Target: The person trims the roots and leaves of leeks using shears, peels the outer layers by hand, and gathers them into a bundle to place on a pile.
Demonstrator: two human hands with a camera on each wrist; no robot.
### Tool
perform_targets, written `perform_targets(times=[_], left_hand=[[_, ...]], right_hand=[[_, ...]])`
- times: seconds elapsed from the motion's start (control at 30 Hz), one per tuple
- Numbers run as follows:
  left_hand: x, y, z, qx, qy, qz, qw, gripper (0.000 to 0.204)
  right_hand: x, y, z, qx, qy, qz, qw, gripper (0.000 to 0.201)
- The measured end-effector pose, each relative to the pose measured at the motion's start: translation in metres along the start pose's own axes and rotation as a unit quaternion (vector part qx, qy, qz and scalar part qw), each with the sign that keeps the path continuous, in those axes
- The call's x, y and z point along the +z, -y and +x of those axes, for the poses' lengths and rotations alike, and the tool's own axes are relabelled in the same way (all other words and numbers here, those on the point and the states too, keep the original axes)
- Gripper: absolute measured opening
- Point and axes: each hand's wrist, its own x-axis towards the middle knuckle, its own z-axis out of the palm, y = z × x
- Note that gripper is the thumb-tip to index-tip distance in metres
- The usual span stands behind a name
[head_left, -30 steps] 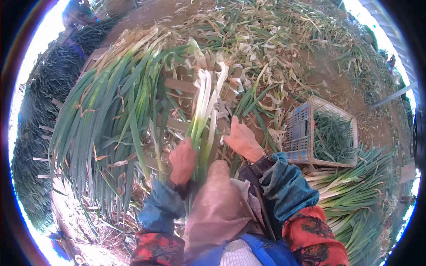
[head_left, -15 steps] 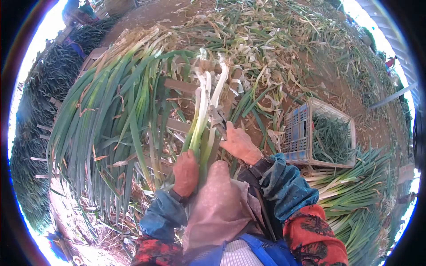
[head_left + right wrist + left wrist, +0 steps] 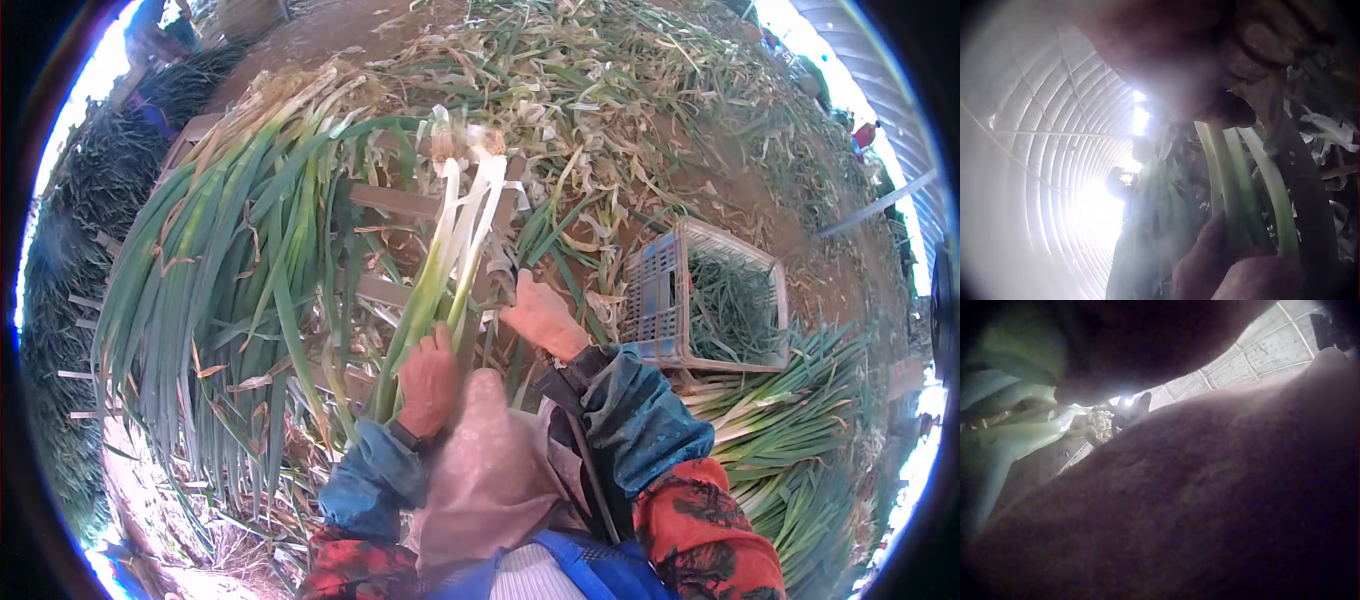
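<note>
Long green onions, glossy white at the shafts and tan at the roots, slant above wooden slats, the left hand gripping their green stalks; the right hand has fingers around a partly hidden grey tool.

A rectangular white, blue-sided plastic crate stands on the brown earth floor. A straight grey metal bar slants near the floor's right edge.

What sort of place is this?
Probably a farm shed or greenhouse: there are heaps of what look like green onions, leafy scraps over the ground, and a curved, ribbed roof.
</note>
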Motion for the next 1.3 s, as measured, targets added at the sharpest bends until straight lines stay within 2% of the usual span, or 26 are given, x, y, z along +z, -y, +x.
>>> perform_targets(times=[0.1,0.23,0.33,0.53,0.6,0.7,0.8,0.83,0.9,0.93,1.03,1.07,1.13,1.17,1.2,1.23,1.27,1.3], left_hand=[[-0.006,0.002,-0.002,-0.014,-0.005,-0.033,0.999,0.041],[0.01,0.013,-0.001,-0.041,0.016,-0.02,0.999,0.038],[0.017,0.014,0.001,-0.051,0.033,-0.033,0.998,0.037],[0.016,0.016,0.002,-0.059,0.049,-0.04,0.996,0.035],[0.009,0.016,0.005,-0.066,0.073,-0.055,0.994,0.035],[-0.005,0.019,0.015,-0.006,-0.08,-0.012,0.997,0.04],[0.027,0.042,0.033,-0.105,-0.077,-0.13,0.983,0.047],[0.036,0.05,0.037,-0.13,0.005,-0.213,0.968,0.051],[0.04,0.065,0.043,-0.176,0.165,-0.367,0.899,0.058],[0.044,0.065,0.039,-0.148,0.199,-0.362,0.899,0.062],[0.04,0.045,0.015,-0.117,0.163,-0.337,0.92,0.061],[0.035,0.047,0.017,-0.13,0.198,-0.359,0.903,0.057],[0.022,0.065,0.025,-0.015,0.187,-0.305,0.934,0.056],[0.02,0.082,0.039,-0.012,0.197,-0.266,0.943,0.053],[0.019,0.099,0.053,-0.009,0.207,-0.228,0.951,0.05],[-0.006,0.122,0.078,-0.04,0.034,-0.095,0.994,0.045],[-0.033,0.146,0.098,-0.068,-0.141,0.044,0.987,0.041],[-0.032,0.171,0.106,-0.085,-0.159,0.097,0.979,0.039]], right_hand=[[-0.002,-0.003,0.0,0.02,-0.003,-0.006,1.0,0.043],[-0.014,0.004,-0.001,0.025,-0.037,0.005,0.999,0.043],[-0.005,0.004,0.001,-0.002,-0.025,-0.02,0.999,0.043],[-0.01,-0.007,0.013,-0.001,-0.048,0.011,0.999,0.041],[-0.006,-0.004,0.014,-0.01,-0.01,-0.017,1.0,0.039],[-0.002,-0.012,0.02,0.003,0.003,-0.021,1.0,0.039],[-0.013,-0.006,0.014,0.0,-0.008,-0.007,1.0,0.04],[-0.019,0.002,0.012,-0.01,-0.011,-0.003,1.0,0.04],[-0.011,0.016,0.002,-0.05,0.035,0.008,0.998,0.046],[-0.004,0.021,-0.002,-0.067,0.059,0.016,0.996,0.048],[0.009,0.012,0.016,0.002,0.062,0.015,0.998,0.054],[0.0,0.014,0.017,-0.009,0.054,-0.021,0.998,0.053],[0.006,0.024,0.014,-0.04,0.023,-0.009,0.999,0.051],[0.008,0.027,0.01,-0.052,0.008,-0.004,0.999,0.049],[0.005,0.037,0.006,-0.06,0.04,0.017,0.997,0.046],[0.009,0.037,0.004,-0.074,0.057,0.032,0.995,0.045],[0.014,0.037,0.004,-0.09,0.074,0.048,0.992,0.045],[0.016,0.037,0.002,-0.103,0.09,0.063,0.989,0.045]])
